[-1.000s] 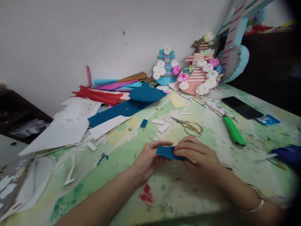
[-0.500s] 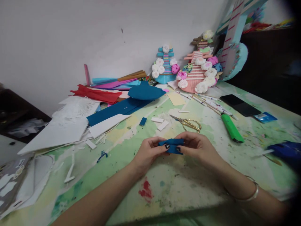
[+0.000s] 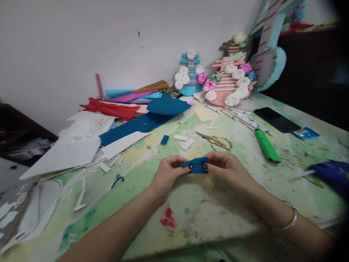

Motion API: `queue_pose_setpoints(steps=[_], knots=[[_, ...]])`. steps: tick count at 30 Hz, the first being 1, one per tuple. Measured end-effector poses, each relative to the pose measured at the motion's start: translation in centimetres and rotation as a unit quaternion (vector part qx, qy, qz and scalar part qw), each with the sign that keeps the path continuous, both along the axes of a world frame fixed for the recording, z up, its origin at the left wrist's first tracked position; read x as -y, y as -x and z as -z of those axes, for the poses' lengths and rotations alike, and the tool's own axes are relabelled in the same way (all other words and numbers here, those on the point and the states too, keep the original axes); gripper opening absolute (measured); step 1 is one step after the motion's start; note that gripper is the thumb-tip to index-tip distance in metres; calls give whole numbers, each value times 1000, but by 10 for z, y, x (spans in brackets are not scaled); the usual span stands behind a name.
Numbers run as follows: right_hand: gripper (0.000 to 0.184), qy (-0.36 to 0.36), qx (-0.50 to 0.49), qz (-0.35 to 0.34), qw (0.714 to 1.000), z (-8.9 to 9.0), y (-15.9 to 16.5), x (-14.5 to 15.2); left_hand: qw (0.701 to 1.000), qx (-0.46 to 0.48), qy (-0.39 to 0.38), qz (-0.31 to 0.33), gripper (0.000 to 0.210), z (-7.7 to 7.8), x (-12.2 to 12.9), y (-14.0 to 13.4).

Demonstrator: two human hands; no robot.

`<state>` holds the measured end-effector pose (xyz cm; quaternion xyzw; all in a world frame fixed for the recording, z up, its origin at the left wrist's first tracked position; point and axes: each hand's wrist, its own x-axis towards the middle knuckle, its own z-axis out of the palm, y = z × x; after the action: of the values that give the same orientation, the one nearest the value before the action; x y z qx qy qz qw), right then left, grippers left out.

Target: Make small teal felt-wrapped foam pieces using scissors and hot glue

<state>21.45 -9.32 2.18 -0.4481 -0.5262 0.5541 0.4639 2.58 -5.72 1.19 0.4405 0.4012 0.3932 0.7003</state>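
Note:
Between my two hands is a small piece of blue crepe paper (image 3: 197, 165), with a fold or crease running along it. My left hand (image 3: 170, 173) pinches its left end, thumb on the near face. At the other end my right hand (image 3: 226, 167) pinches it the same way; whether anything lies inside the paper is hidden. Just beyond the hands lie gold-handled scissors (image 3: 218, 141), two small white foam strips (image 3: 188, 144) and a little blue-covered block (image 3: 164, 139). A blue paper shape (image 3: 169, 107) rests farther back on a long blue sheet (image 3: 131, 130).
White foam sheets (image 3: 65, 153) and rolled coloured paper (image 3: 131, 95) lie at the left and back. Decorated blue (image 3: 191, 76) and pink (image 3: 226, 83) instrument models stand by the wall. To the right are a phone (image 3: 277, 120), a green cutter (image 3: 267, 146), pens (image 3: 248, 122) and a blue glue gun (image 3: 329, 174).
Both hands have shifted slightly left with the blue crepe paper. The paper now appears flatter and straighter between the fingers. The view has moved a little; the table items stay put.

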Motion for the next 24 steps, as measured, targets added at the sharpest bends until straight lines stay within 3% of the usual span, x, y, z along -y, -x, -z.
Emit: queue_pose_setpoints(steps=[7, 10, 13, 16, 20, 24], knots=[[17, -33, 24, -6, 999, 5, 3, 1, 987, -109, -86, 85, 27, -3, 1, 1], [16, -91, 66, 4, 994, 7, 4, 3, 989, -107, -66, 80, 24, -3, 2, 1], [40, -186, 97, 24, 977, 6, 3, 7, 998, -33, -6, 60, 22, -5, 2, 1], [59, -290, 158, 6, 944, 2, 1, 10, 997, 40, 40, 47, 22, -8, 2, 0], [41, -369, 273, -3, 888, -2, 1, 10, 994, 74, 62, 60, 20, -8, 1, 1], [24, -390, 275, 21, 878, -3, 2, 10, 989, 93, 60, 103, 18, -6, 2, 2]])
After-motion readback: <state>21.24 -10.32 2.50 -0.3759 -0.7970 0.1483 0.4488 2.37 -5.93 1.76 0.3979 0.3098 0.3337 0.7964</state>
